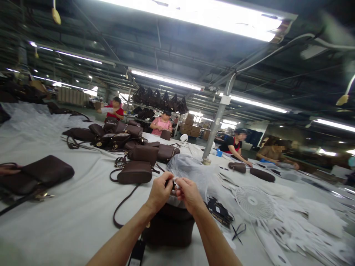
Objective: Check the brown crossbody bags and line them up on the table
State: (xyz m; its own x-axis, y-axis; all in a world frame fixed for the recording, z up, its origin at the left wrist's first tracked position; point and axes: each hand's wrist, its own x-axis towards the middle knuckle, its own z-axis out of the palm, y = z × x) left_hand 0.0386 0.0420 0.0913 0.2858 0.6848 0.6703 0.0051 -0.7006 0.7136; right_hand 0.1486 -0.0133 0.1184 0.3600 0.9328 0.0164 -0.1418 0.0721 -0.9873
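Note:
Above a dark brown bag (169, 227) that stands upright before me, my two hands meet. My left hand (161, 190) is closed in a pinch on a small dark piece. Right beside it, my right hand (189, 193) pinches something small and white. The finer shape of both pieces is hidden by the fingers. Translucent plastic (191, 171) rises behind my hands and shows at the bag's top. A black tag (137, 253) hangs at the bag's lower left, and a strap (118, 210) curves out to its left.
Brown bags (134, 171) are heaped beyond my hands; another bag (47, 170) lies left, with a person's hand at its edge. On the right are a white fan (255, 203), black tags (219, 210) and white paper pieces (302, 232). A metal post (219, 122) stands ahead; several people work beyond.

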